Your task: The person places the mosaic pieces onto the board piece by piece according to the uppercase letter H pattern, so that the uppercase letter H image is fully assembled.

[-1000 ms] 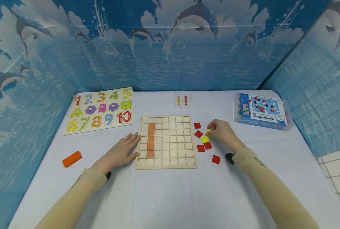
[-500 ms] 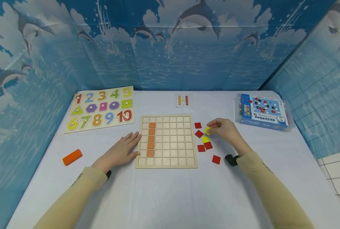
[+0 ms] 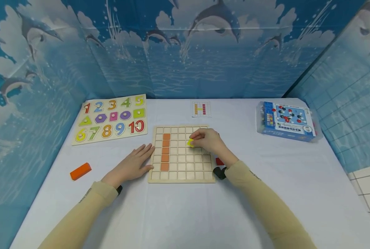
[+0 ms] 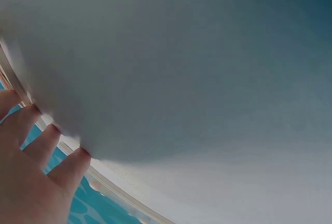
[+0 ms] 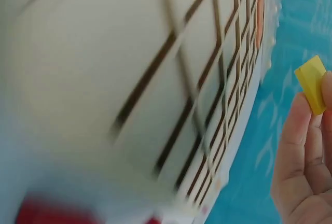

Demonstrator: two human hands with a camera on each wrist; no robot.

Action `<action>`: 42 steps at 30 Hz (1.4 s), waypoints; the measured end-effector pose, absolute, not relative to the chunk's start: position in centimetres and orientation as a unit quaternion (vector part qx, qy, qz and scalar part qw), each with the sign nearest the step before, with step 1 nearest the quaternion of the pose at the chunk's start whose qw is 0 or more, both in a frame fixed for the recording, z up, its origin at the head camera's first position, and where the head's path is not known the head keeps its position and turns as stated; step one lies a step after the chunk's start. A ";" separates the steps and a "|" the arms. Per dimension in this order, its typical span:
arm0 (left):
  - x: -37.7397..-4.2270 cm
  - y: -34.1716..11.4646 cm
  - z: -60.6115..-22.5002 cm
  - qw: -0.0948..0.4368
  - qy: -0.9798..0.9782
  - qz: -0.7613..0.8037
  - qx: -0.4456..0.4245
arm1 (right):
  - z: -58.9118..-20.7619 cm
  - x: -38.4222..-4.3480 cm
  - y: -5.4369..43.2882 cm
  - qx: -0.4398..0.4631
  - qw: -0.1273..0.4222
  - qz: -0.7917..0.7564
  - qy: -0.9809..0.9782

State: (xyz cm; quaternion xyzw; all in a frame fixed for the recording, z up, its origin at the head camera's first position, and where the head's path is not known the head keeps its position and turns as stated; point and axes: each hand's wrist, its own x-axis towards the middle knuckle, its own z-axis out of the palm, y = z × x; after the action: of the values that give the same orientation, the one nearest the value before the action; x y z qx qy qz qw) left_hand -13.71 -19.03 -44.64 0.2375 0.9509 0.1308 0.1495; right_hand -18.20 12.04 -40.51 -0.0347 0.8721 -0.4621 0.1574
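Observation:
In the head view a wooden grid board (image 3: 181,177) lies on the white table. Orange square tiles (image 3: 165,150) fill part of its second column from the left. My left hand (image 3: 129,167) lies flat with spread fingers, fingertips at the board's left edge. Over the upper right part of the board, my right hand (image 3: 210,141) pinches a yellow tile (image 3: 189,143) between thumb and fingers. The right wrist view shows that yellow tile (image 5: 312,84) held up on its side. A red tile (image 3: 219,161) shows beside the board, and my right arm hides most of the other loose tiles.
A number puzzle board (image 3: 110,119) stands back left, with an orange block (image 3: 80,171) in front of it. A small pattern card (image 3: 201,109) lies behind the grid. At the back right sits a blue boxed set (image 3: 287,121). Dolphin-print curtains (image 3: 185,76) hang around the table.
My right hand has lifted a yellow tile from the loose pile and carried it left over the board. My left hand has stayed at the board's edge.

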 end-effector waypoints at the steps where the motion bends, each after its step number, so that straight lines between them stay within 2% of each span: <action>1: -13.7 -19.0 -44.7 0.150 0.951 0.132 0.237 | -40.6 -18.3 11.4 -0.040 0.159 -0.460 0.872; 14: -13.5 -18.7 -44.6 0.142 0.951 0.133 0.242 | -42.1 -19.0 7.1 -0.077 0.186 -0.430 0.880; 26: -13.6 -18.7 -44.4 0.147 0.951 0.130 0.239 | -42.5 -18.8 5.6 -0.124 0.152 -0.364 0.911; 42: -13.5 -18.8 -44.3 0.150 0.952 0.128 0.235 | -42.6 -18.4 4.8 -0.128 0.161 -0.317 0.926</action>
State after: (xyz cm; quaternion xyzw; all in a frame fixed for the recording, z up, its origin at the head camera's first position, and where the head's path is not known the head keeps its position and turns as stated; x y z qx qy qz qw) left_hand -13.52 -18.79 -44.30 0.2354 0.9518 0.1279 0.1496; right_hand -18.44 4.83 -42.56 -0.1285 0.9258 -0.3167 0.1613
